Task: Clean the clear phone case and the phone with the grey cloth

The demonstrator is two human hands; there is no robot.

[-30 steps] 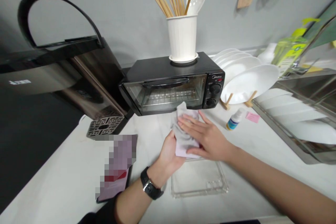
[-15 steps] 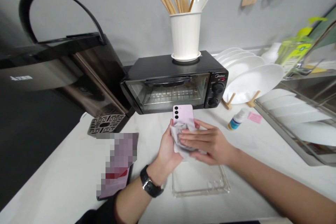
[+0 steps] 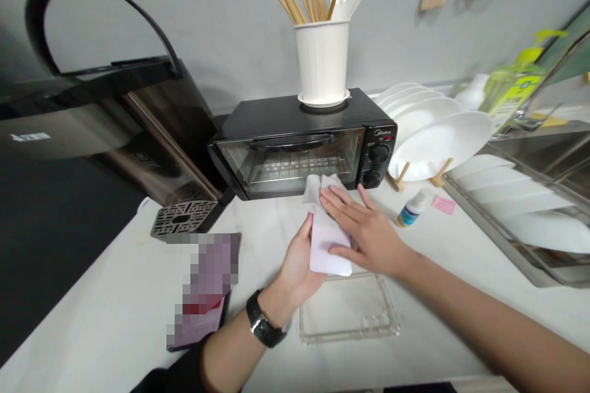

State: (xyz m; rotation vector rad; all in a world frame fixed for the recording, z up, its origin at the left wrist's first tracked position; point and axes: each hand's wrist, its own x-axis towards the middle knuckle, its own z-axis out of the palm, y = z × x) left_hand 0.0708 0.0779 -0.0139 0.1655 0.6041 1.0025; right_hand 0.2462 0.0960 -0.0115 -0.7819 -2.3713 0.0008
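A pale pink smartphone (image 3: 328, 249) rests back side up in my left hand (image 3: 299, 264), whose thumb lies along its left edge while the other fingers are hidden beneath. Over the phone's far end, my right hand (image 3: 369, 230) presses a crumpled white wipe (image 3: 316, 190) against the back. The wipe covers the camera lenses. Below my hands a clear phone case (image 3: 343, 310) lies on the white counter (image 3: 258, 224). To the right stands a small spray bottle (image 3: 412, 209) with a blue label.
Behind the hands is a black toaster oven (image 3: 295, 163) carrying a white cup (image 3: 322, 61) of chopsticks. A coffee machine (image 3: 161, 135) and a partly pixelated dark-edged item (image 3: 207, 295) are at left. White plates (image 3: 442, 144) and a dish rack (image 3: 520, 252) stand at right.
My right hand has slid the wipe up the phone toward its far end, covering the lenses. The lower part of the phone's back is now uncovered.
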